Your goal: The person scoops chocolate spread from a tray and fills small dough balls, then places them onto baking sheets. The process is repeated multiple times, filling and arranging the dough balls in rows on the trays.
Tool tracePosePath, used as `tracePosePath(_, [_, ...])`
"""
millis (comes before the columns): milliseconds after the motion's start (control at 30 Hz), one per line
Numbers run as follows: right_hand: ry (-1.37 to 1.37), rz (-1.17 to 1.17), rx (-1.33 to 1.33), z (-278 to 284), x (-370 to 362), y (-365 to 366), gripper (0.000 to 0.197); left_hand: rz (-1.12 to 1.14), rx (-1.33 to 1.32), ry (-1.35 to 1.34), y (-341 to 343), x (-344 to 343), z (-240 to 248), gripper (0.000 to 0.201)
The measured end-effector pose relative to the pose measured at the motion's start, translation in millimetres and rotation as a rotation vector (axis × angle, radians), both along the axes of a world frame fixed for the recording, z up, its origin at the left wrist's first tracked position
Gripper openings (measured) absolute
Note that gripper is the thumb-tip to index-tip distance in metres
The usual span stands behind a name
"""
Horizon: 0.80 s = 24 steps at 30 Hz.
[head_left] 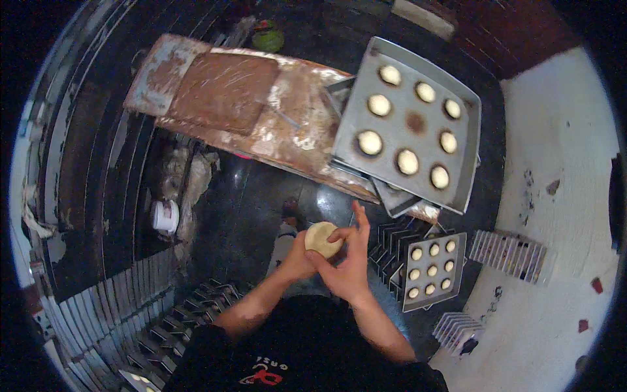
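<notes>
A pale, round, flattened piece of dough (319,239) is between my two hands, in front of my chest. My left hand (297,259) cups it from below and the left, its fingers mostly hidden beneath. From the right, my right hand (347,262) presses on the dough with its thumb and a bent finger, while its other fingers stretch up past it. Ahead and to the right, a large metal baking tray (418,68) carries several dough balls in rows, with a dark bare spot in its middle. It rests on more trays stacked at the table's right end.
A worn wooden table (300,153) runs across ahead. At lower right, a smaller-looking tray of dough balls (410,297) tops a stack of trays. More metal trays (189,320) stand at lower left. A white bucket (165,216) is at left, a pale wall (565,157) at right.
</notes>
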State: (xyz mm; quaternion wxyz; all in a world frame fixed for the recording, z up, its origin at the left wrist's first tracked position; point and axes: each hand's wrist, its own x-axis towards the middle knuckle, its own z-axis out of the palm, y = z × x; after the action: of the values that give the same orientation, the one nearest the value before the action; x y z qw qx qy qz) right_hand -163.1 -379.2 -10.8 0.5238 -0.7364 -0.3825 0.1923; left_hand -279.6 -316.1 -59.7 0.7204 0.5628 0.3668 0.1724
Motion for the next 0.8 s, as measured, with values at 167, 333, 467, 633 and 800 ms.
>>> tracePosePath(167, [0.407,-0.113,0.106,-78.6,-17.0,96.2,0.03,0.429,0.466,-0.064,90.7,-34.1,-10.2,0.049])
tracePosePath(333, [-0.469,-0.026,-0.174,-179.1,13.1,254.9,0.043,0.771,0.471,0.029,227.8,-102.6,-15.8,0.048])
tracePosePath(467, [-0.485,0.062,-0.147,-219.4,36.8,315.0,0.034,0.834,0.654,0.208,309.6,-161.3,-14.3,0.05])
tracePosePath(633, [-0.525,0.229,-0.253,-159.0,-8.6,317.7,0.032,0.717,0.101,-0.053,351.3,-232.3,-36.6,0.048])
tracePosePath(800, [-0.802,0.557,-0.256,-107.0,-21.8,437.9,0.046,0.542,0.158,0.057,384.1,-226.5,-48.7,0.048])
